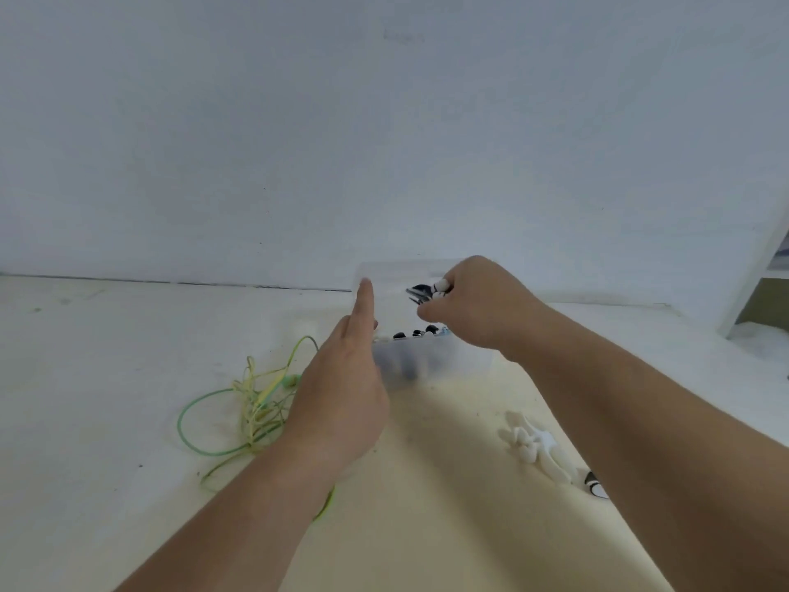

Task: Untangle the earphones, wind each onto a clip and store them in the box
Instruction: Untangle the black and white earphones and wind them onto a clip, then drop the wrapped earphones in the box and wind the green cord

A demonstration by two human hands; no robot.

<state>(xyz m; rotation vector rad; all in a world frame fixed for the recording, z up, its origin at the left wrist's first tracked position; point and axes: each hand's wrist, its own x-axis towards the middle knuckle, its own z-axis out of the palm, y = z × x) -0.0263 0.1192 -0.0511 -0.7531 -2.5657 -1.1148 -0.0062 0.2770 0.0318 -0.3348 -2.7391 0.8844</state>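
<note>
A clear plastic box (444, 361) stands at the middle of the table near the wall, with dark earphone parts inside. Above it my right hand (474, 305) pinches a white clip wound with black earphone cable (427, 292). My left hand (346, 378) is beside the box's left end, fingers straight and index finger pointing up, holding nothing. A tangle of green and yellow earphones (252, 403) lies on the table left of my left hand. White clips (533, 442) lie to the right of the box, near my right forearm.
A white wall rises just behind the box. A small black-and-white object (595, 484) peeks out beside my right forearm. A white shelf leg (751, 284) stands at the far right.
</note>
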